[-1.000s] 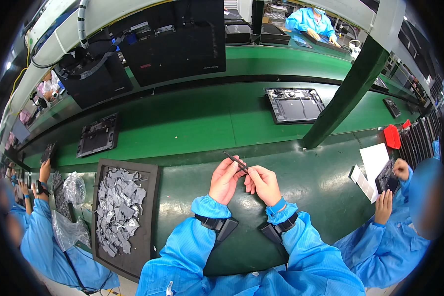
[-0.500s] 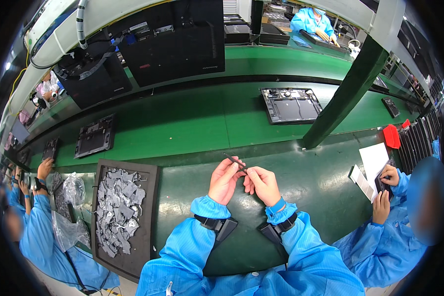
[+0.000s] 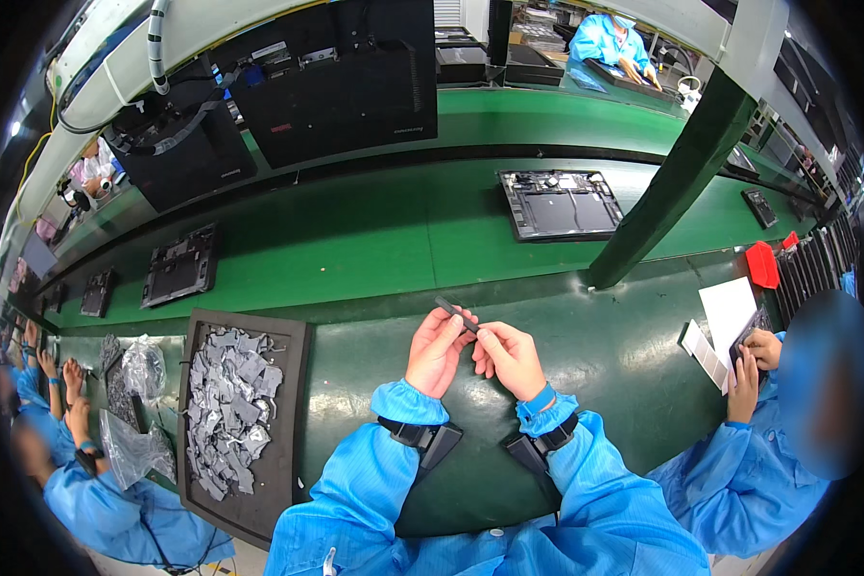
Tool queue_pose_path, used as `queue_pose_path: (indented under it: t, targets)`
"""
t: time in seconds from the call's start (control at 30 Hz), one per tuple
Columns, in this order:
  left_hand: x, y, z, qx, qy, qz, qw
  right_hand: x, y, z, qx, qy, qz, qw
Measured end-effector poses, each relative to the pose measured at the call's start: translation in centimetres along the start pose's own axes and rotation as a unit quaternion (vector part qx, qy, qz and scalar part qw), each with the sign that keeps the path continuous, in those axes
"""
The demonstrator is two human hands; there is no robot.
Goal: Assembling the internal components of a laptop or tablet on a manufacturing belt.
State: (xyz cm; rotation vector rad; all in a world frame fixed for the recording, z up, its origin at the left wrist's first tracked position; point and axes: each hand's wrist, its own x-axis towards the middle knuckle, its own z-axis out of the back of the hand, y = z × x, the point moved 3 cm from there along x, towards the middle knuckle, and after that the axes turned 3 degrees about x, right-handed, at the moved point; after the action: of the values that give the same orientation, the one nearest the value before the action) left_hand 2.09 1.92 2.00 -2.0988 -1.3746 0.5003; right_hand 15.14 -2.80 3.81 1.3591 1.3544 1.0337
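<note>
Tray (image 3: 293, 403) left of hands, open device (image 3: 559, 204) on belt (image 3: 355, 240) behind

A factory hall is shown, laid out around a long dark green workbench (image 3: 605, 365) whose edge curves across the lower half of the view. Behind it, a brighter green conveyor belt (image 3: 374, 230) is run from left to right, and a second green line (image 3: 547, 115) is set further back. A dark green steel post (image 3: 677, 182) is planted at a slant between bench and belt. Large black cabinets (image 3: 341, 82) are lined up behind the belt, with cables draped over them. A pale overhead beam (image 3: 115, 67) is carried along the upper left. The scene is lit evenly from above; no windows can be seen.
</note>
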Motion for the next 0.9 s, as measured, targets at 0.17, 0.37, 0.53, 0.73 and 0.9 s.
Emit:
queue_pose_path:
  t: [0.17, 0.37, 0.53, 0.73, 0.9]
  targets:
    - [0.1, 0.3, 0.5, 0.022, 0.020, 0.000, 1.000, 0.2, -0.2, 0.3, -0.001, 0.006, -0.003, 1.000]
    - [-0.2, -0.1, -0.1, 0.058, 0.018, 0.009, 0.998, -0.2, 0.3, -0.3, 0.021, 0.037, 0.001, 0.999]
    - [-0.2, -0.1, -0.4, 0.098, 0.027, 0.054, 0.993, -0.1, 0.2, -0.5, 0.028, 0.053, 0.020, 0.998]
    - [0.4, 0.3, -0.1, 0.103, 0.021, 0.058, 0.993, 0.5, 0.1, -0.3, 0.054, 0.061, 0.041, 0.996]
    - [0.8, 0.6, -0.5, 0.125, -0.005, 0.041, 0.991, -0.6, 0.6, 0.0, 0.068, -0.003, 0.019, 0.997]
